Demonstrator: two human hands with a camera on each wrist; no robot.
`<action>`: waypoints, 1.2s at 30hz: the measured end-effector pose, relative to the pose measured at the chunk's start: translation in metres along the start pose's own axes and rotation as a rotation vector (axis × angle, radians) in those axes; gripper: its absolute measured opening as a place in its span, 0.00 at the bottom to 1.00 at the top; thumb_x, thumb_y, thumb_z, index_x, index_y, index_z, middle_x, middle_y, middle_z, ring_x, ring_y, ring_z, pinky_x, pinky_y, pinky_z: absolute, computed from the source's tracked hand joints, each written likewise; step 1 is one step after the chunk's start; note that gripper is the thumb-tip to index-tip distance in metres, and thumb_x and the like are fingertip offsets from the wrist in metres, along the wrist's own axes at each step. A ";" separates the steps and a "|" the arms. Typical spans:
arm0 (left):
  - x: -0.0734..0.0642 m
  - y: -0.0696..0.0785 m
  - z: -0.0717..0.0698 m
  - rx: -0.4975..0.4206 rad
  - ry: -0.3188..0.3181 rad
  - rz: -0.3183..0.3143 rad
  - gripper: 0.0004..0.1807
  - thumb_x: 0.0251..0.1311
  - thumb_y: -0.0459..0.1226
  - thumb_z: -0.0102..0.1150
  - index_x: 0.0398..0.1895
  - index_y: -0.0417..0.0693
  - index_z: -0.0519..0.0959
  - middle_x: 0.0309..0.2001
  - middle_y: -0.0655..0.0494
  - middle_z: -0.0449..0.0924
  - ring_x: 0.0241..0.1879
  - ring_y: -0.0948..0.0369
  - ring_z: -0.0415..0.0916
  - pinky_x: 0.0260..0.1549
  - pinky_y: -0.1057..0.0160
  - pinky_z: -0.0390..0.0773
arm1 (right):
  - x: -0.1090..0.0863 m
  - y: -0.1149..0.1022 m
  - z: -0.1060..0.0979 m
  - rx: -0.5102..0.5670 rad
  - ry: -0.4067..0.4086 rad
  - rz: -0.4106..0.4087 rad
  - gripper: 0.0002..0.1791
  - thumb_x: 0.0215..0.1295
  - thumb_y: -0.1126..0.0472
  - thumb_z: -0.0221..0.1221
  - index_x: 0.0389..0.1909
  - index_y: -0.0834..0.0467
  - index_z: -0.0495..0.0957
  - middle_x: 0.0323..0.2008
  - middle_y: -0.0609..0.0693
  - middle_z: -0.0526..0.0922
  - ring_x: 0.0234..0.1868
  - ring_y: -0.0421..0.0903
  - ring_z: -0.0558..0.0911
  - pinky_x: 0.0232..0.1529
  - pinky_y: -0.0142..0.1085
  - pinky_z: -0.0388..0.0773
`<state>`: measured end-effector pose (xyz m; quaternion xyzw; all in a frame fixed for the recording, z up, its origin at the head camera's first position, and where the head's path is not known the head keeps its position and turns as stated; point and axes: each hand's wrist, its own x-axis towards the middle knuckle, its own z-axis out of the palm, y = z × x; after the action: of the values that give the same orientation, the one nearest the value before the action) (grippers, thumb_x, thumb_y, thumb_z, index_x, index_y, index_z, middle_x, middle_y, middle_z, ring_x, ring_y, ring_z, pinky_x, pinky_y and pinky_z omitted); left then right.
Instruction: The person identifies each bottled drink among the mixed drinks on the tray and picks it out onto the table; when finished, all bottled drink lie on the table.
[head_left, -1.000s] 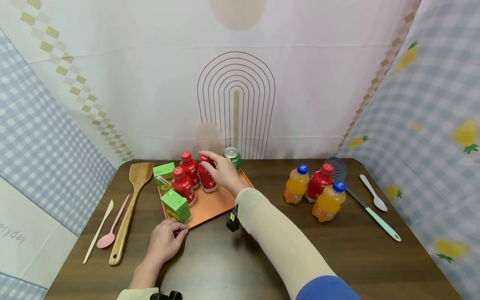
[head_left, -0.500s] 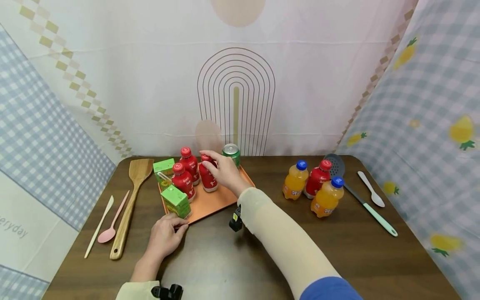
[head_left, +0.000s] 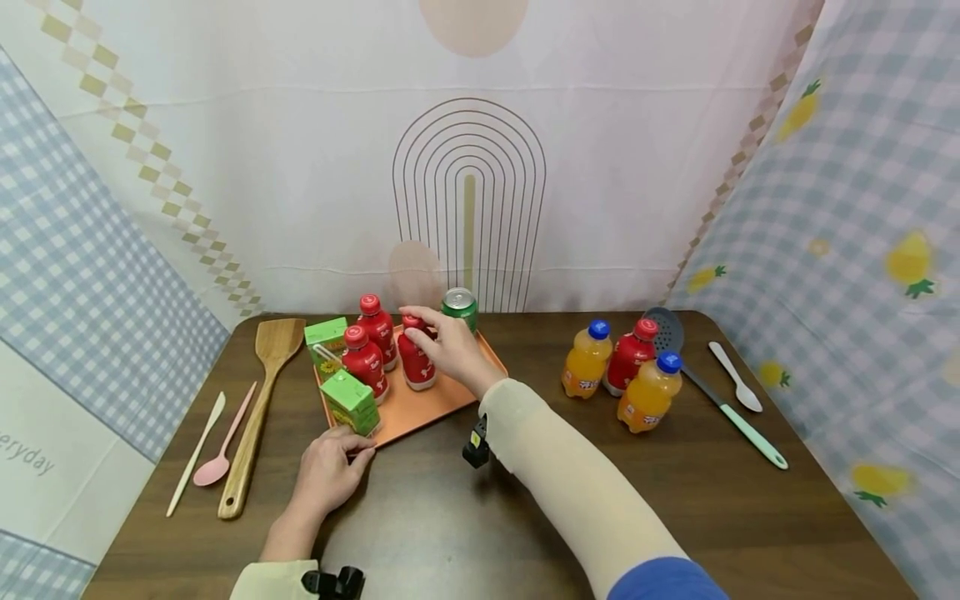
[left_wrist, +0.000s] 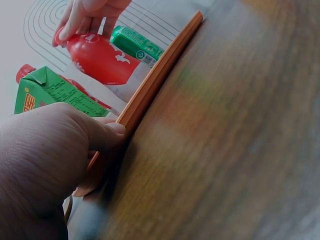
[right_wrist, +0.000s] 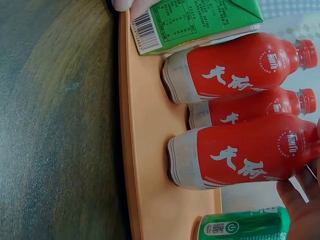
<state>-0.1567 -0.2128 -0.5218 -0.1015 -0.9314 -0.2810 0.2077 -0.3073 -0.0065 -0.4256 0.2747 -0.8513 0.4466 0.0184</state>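
On an orange tray [head_left: 442,406] stand several drinks. My right hand [head_left: 453,348] holds a red bottle [head_left: 417,367] by its neck and cap; it stands upright with its base at the tray surface. Two other red bottles [right_wrist: 225,67] are just left of it. My left hand [head_left: 330,471] pinches the tray's near left corner, thumb on top of the rim, as the left wrist view shows. Right beside that thumb is a green drink carton [head_left: 351,403]. A second green carton [head_left: 325,337] with a pale straw is behind. At the tray's back right is a green can [head_left: 459,307].
To the left lie a wooden spatula [head_left: 255,417], a pink spoon [head_left: 222,454] and a cream knife [head_left: 197,454]. To the right stand two orange soda bottles [head_left: 587,362] around a red bottle [head_left: 630,358], near a slotted turner [head_left: 738,421] and white spoon [head_left: 737,379].
My right hand has drawn the held red bottle slightly toward the tray's near edge. My left hand keeps its hold on the tray corner. The head view has shifted a little.
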 end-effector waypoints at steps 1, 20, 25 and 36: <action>0.000 0.000 0.000 0.001 0.000 0.001 0.06 0.44 0.31 0.74 0.23 0.51 0.87 0.25 0.62 0.79 0.30 0.58 0.79 0.30 0.54 0.76 | 0.000 0.000 0.000 0.006 -0.002 -0.003 0.22 0.70 0.51 0.54 0.64 0.40 0.71 0.59 0.42 0.76 0.56 0.38 0.77 0.53 0.37 0.75; 0.000 0.001 -0.002 0.003 -0.029 -0.027 0.04 0.45 0.32 0.74 0.24 0.51 0.87 0.26 0.62 0.80 0.32 0.57 0.79 0.32 0.52 0.77 | -0.014 0.000 -0.005 0.062 -0.021 -0.018 0.22 0.68 0.53 0.57 0.63 0.43 0.72 0.57 0.42 0.78 0.52 0.36 0.78 0.53 0.35 0.75; 0.000 0.000 -0.003 0.002 -0.027 -0.022 0.04 0.45 0.32 0.74 0.24 0.51 0.87 0.26 0.62 0.80 0.32 0.57 0.79 0.32 0.52 0.77 | -0.017 0.000 -0.005 0.079 -0.027 -0.018 0.22 0.68 0.52 0.57 0.63 0.42 0.72 0.57 0.42 0.77 0.52 0.37 0.78 0.52 0.36 0.76; 0.002 0.000 -0.001 -0.001 -0.031 -0.014 0.04 0.46 0.32 0.73 0.24 0.51 0.87 0.27 0.61 0.81 0.32 0.57 0.80 0.33 0.52 0.77 | -0.019 0.001 -0.008 0.045 -0.018 -0.056 0.23 0.68 0.53 0.58 0.63 0.43 0.72 0.56 0.43 0.78 0.52 0.38 0.79 0.51 0.35 0.77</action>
<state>-0.1580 -0.2132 -0.5202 -0.0992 -0.9350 -0.2814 0.1915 -0.2932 0.0085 -0.4271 0.3027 -0.8333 0.4623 0.0168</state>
